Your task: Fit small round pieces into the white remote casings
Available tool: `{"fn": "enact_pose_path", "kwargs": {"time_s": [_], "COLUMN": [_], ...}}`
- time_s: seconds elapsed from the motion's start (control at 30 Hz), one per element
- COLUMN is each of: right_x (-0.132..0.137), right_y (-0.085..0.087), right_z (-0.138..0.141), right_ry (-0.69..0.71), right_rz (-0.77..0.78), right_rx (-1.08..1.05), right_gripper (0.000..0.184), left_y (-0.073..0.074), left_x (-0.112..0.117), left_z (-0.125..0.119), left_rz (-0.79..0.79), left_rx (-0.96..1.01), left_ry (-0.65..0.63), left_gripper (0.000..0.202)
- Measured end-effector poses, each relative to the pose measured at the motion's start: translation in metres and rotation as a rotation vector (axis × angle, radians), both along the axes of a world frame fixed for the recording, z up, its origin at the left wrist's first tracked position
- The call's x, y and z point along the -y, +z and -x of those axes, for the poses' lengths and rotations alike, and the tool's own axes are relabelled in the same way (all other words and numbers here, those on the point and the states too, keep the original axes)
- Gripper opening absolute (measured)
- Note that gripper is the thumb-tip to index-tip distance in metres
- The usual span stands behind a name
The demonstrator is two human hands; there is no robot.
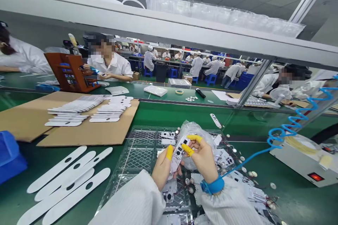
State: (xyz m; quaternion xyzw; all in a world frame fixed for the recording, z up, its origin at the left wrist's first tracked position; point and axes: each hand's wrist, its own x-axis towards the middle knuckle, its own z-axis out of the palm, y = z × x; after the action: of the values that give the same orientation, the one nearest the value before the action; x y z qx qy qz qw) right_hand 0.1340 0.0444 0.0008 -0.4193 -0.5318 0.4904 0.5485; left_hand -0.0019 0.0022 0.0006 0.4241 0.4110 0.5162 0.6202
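Both my left hand (163, 170) and my right hand (202, 160) grip a white electronic board (177, 155) with dark square openings, holding it upright in front of me. Yellow finger cots cover my left thumb and two fingers of my right hand. A blue wrist strap (212, 185) circles my right wrist. Under my hands lies a clear plastic tray (139, 156) holding more white boards, and a crumpled clear plastic bag (196, 137) sits just behind them. Small round metal discs (254, 174) lie scattered to the right.
Long white perforated plates (66, 182) lie at lower left, with more stacked on cardboard sheets (89, 130). A blue coiled cord (287, 130) runs to a white box (303, 158) with a red display. A blue bin (9, 158) stands at left. Co-workers sit across the bench.
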Motion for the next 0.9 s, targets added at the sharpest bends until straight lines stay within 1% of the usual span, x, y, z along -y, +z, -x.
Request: {"fn": "enact_pose_path", "kwargs": {"time_s": [0.13,0.27,0.4,0.53,0.7,0.77,0.9], "right_x": [0.0,0.001,0.001,0.001,0.002,0.002,0.002], "right_y": [-0.006,-0.007,-0.004,0.001,0.008,0.007,-0.002], "right_z": [-0.005,-0.009,-0.013,-0.013,-0.012,-0.011,-0.012], "right_ry": [-0.035,-0.007,0.027,0.001,0.027,0.02,-0.017], "right_rz": [0.018,0.021,0.024,0.058,0.082,0.074,0.043], "right_rx": [0.062,0.059,0.052,0.003,-0.064,-0.06,-0.011], "right_gripper": [0.039,0.038,0.038,0.04,0.034,0.033,0.031], "left_y": [0.0,0.001,0.003,0.002,0.004,0.005,0.009], "left_x": [0.002,0.003,0.003,0.003,0.003,0.003,0.004], "left_z": [-0.001,0.0,0.001,0.001,0.0,0.0,-0.001], "left_rz": [-0.036,-0.057,-0.03,-0.007,-0.007,-0.007,-0.013], "left_rx": [-0.015,-0.04,-0.071,-0.1,-0.085,-0.077,-0.074], "left_ry": [-0.005,-0.002,-0.005,-0.005,0.004,0.004,-0.005], "left_gripper": [0.038,0.036,0.037,0.036,0.036,0.037,0.038]}}
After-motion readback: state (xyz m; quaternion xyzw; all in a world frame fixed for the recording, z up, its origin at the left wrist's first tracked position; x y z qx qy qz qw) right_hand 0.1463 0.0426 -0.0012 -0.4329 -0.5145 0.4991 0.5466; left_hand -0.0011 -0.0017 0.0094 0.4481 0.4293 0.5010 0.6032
